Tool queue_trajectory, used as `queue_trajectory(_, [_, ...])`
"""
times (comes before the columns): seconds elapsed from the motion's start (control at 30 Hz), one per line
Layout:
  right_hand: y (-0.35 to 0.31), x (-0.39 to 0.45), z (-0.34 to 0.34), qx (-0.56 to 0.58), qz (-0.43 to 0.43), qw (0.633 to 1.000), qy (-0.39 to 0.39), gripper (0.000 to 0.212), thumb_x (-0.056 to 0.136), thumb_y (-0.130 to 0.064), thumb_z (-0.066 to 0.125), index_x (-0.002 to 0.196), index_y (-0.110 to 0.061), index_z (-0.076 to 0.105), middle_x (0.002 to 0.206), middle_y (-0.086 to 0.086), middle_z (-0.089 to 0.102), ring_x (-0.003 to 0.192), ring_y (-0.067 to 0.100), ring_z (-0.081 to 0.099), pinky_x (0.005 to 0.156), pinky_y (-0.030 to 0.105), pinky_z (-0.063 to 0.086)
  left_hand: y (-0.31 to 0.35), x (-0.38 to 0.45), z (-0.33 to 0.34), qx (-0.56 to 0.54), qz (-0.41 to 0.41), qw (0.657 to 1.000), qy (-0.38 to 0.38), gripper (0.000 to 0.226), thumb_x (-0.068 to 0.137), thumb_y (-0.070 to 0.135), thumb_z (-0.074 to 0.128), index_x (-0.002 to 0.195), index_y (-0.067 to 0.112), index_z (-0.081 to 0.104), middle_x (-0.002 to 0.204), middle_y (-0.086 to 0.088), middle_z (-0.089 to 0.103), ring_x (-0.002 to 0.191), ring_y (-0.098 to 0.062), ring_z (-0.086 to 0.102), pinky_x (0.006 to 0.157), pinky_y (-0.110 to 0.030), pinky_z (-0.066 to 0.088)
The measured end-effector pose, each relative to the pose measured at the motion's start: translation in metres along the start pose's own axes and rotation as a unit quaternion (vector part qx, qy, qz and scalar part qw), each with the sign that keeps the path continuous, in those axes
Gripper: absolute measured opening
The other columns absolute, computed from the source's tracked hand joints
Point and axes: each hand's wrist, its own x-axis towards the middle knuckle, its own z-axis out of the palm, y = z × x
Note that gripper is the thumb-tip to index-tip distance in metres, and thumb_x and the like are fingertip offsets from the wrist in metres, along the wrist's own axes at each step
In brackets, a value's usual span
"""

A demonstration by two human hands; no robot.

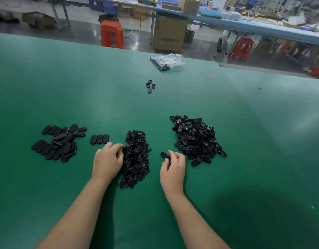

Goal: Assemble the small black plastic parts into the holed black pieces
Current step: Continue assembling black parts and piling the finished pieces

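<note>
On the green table mat [47,83], the left hand [107,161] is reaching with curled fingers into the heap of small black plastic parts [136,159]; whether it is pinching one is hidden. The right hand [173,166] is pinching one oval black holed piece [164,155], partly covering it, beside the pile of holed black pieces [196,139]. Smooth black oval pieces [59,142] are lying at the left.

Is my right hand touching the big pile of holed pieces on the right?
Apart. The head view shows green table between the right hand and the pile of holed pieces.
</note>
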Motion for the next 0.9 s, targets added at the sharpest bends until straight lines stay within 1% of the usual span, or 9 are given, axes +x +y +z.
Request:
queue_trajectory(0.1, [-0.0011,0.0000,0.0023,-0.086,-0.014,0.996,-0.034,0.039,0.104,-0.014,0.049,0.141,-0.008,0.056,0.132,0.000,0.048,0.124,0.013,0.042,0.100,0.021,0.040,0.0002,-0.0007,-0.0006,-0.010,-0.004,1.000,-0.002,0.019,0.094,0.014,0.060,0.104,0.022,0.073,0.078,0.007,0.049,0.060,-0.018,0.049,0.069,-0.037,0.044])
queue_trajectory(0.17, [-0.0007,-0.0008,0.0040,-0.120,-0.035,0.991,-0.039,0.036,0.103,-0.015,0.050,0.138,-0.012,0.061,0.130,-0.003,0.053,0.121,0.013,0.041,0.105,0.026,0.041,0.0001,-0.0003,-0.0010,-0.014,-0.009,1.000,-0.003,0.019,0.094,0.015,0.060,0.107,0.022,0.072,0.081,0.007,0.052,0.063,-0.019,0.051,0.069,-0.036,0.044])
queue_trajectory(0.27, [0.0007,-0.0008,0.0038,-0.122,-0.050,0.991,-0.036,0.031,0.101,-0.017,0.054,0.130,-0.018,0.066,0.122,-0.008,0.059,0.113,0.011,0.043,0.103,0.025,0.041,-0.0002,0.0000,-0.0011,-0.012,-0.012,1.000,-0.001,0.025,0.095,0.016,0.060,0.116,0.024,0.072,0.079,0.008,0.050,0.061,-0.016,0.047,0.065,-0.033,0.040])
queue_trajectory(0.37, [0.0021,-0.0005,0.0037,-0.116,-0.051,0.991,-0.034,0.028,0.101,-0.019,0.057,0.127,-0.021,0.067,0.116,-0.011,0.061,0.110,0.009,0.044,0.101,0.023,0.040,-0.0009,0.0003,-0.0008,-0.007,-0.013,1.000,-0.001,0.024,0.097,0.019,0.061,0.115,0.025,0.074,0.077,0.008,0.048,0.060,-0.009,0.041,0.062,-0.032,0.039])
queue_trajectory(0.5, [0.0038,-0.0002,0.0034,-0.108,-0.052,0.992,-0.040,0.031,0.102,-0.019,0.056,0.133,-0.020,0.063,0.115,-0.008,0.065,0.110,0.013,0.048,0.102,0.027,0.041,-0.0010,0.0014,-0.0008,-0.011,-0.025,1.000,-0.006,0.019,0.097,0.022,0.062,0.108,0.026,0.076,0.079,0.007,0.051,0.063,-0.016,0.048,0.063,-0.032,0.041])
queue_trajectory(0.63, [0.0047,-0.0001,0.0005,-0.052,-0.046,0.997,-0.036,0.027,0.103,-0.019,0.056,0.128,-0.018,0.067,0.110,-0.008,0.066,0.108,0.010,0.051,0.096,0.023,0.043,-0.0008,0.0023,-0.0008,-0.018,-0.033,0.999,-0.007,0.014,0.095,0.024,0.064,0.104,0.023,0.075,0.082,0.007,0.054,0.067,-0.018,0.054,0.063,-0.032,0.041])
queue_trajectory(0.8, [0.0047,-0.0026,-0.0029,0.033,-0.013,0.999,-0.021,0.025,0.103,-0.018,0.056,0.122,-0.015,0.072,0.099,-0.017,0.063,0.094,0.003,0.060,0.084,0.006,0.043,-0.0001,0.0026,-0.0006,-0.022,-0.032,0.999,-0.006,0.013,0.095,0.033,0.065,0.102,0.026,0.073,0.083,0.009,0.055,0.072,-0.019,0.056,0.065,-0.033,0.046])
queue_trajectory(0.83, [0.0049,-0.0028,-0.0033,0.058,-0.002,0.998,-0.019,0.026,0.103,-0.017,0.056,0.124,-0.015,0.071,0.099,-0.017,0.063,0.090,0.001,0.061,0.084,0.008,0.046,-0.0001,0.0026,-0.0003,-0.022,-0.030,0.999,-0.003,0.014,0.095,0.033,0.064,0.103,0.026,0.073,0.083,0.009,0.054,0.071,-0.019,0.056,0.065,-0.033,0.045])
queue_trajectory(0.9, [0.0053,-0.0026,-0.0042,0.108,0.020,0.994,-0.026,0.031,0.104,-0.015,0.054,0.132,-0.015,0.065,0.101,-0.013,0.065,0.083,0.001,0.066,0.084,0.017,0.053,-0.0010,0.0027,0.0011,-0.022,-0.020,1.000,0.007,0.017,0.098,0.029,0.060,0.108,0.025,0.073,0.080,0.009,0.052,0.067,-0.019,0.054,0.062,-0.032,0.041])
